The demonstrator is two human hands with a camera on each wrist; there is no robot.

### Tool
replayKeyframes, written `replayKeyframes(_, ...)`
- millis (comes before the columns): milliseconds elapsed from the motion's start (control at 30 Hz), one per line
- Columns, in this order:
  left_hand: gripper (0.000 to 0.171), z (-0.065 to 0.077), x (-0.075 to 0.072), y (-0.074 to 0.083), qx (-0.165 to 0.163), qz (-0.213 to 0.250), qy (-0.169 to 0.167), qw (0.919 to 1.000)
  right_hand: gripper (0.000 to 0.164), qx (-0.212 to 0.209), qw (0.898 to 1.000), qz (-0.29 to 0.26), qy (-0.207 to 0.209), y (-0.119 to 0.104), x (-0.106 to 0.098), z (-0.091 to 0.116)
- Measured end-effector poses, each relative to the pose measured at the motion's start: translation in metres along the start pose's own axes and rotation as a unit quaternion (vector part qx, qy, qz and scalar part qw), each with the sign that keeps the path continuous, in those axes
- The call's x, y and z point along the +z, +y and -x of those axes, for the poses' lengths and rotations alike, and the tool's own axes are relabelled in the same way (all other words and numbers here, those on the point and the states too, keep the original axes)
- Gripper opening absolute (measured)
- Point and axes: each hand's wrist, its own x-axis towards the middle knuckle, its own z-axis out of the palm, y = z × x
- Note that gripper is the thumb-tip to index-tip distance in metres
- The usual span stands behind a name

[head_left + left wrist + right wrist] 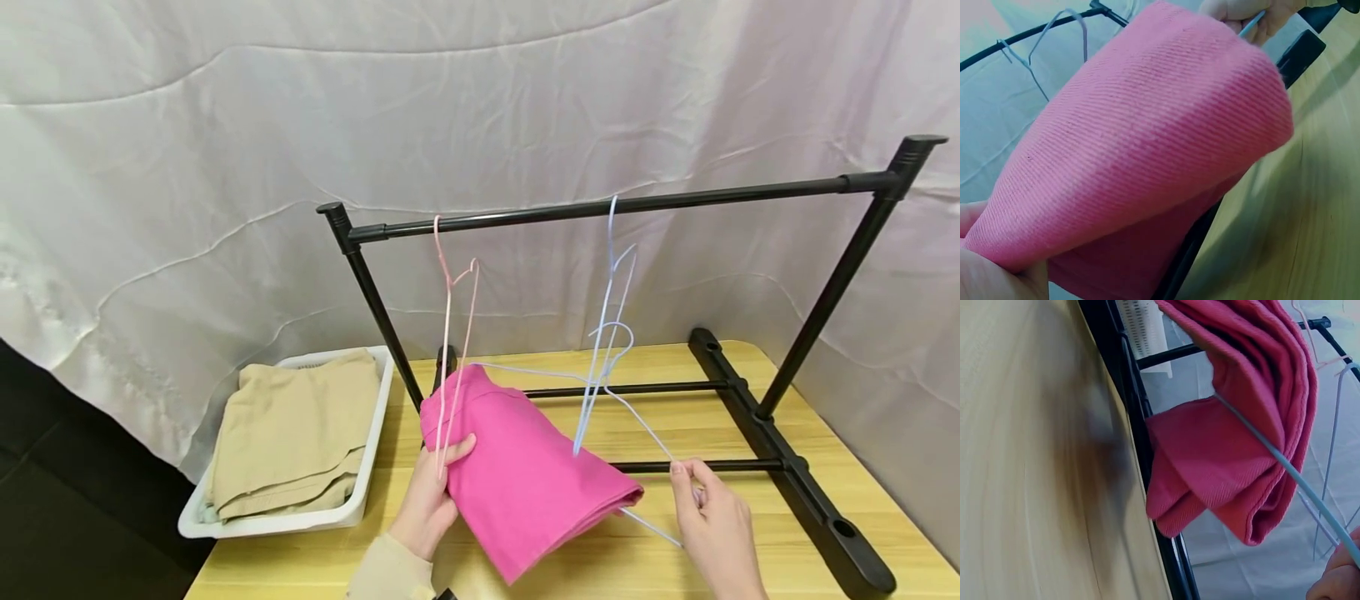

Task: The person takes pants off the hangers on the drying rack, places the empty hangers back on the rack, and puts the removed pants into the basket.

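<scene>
A folded pink piece of clothing is held above the table, its ribbed cloth filling much of the left wrist view. My left hand grips its left edge, thumb on top and the other fingers mostly hidden beneath. At the right, my right hand pinches the corner of a light blue wire hanger. The hanger's hook points up behind the cloth. In the right wrist view, the hanger's bar runs into the folds of the pink cloth, which drapes around it; its far end is hidden.
A black rack's top rail carries a pink hanger and another blue hanger, both overlapping the cloth in the head view. Left stands a white basket with folded khaki clothes. The rack's black foot lies at right.
</scene>
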Motion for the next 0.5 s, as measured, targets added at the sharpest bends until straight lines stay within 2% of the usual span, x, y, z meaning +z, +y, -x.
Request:
replayKeyframes(233, 0.031, 0.009, 0.0, 0.008, 0.02, 0.028, 0.0, 0.9994, 0.032, -0.002, 1.0, -0.002, -0.001, -0.002, 0.007, -0.002)
replayKeyframes(400, 0.029, 0.016, 0.0, 0.011, 0.04, 0.061, -0.014, 0.9973, 0.031, -0.006, 1.0, 0.002, -0.006, -0.003, 0.013, -0.002)
replayKeyframes(500, 0.029, 0.018, 0.003, 0.01, 0.045, 0.06, -0.027, 0.9968, 0.032, -0.009, 1.0, 0.001, -0.011, -0.004, 0.016, -0.001)
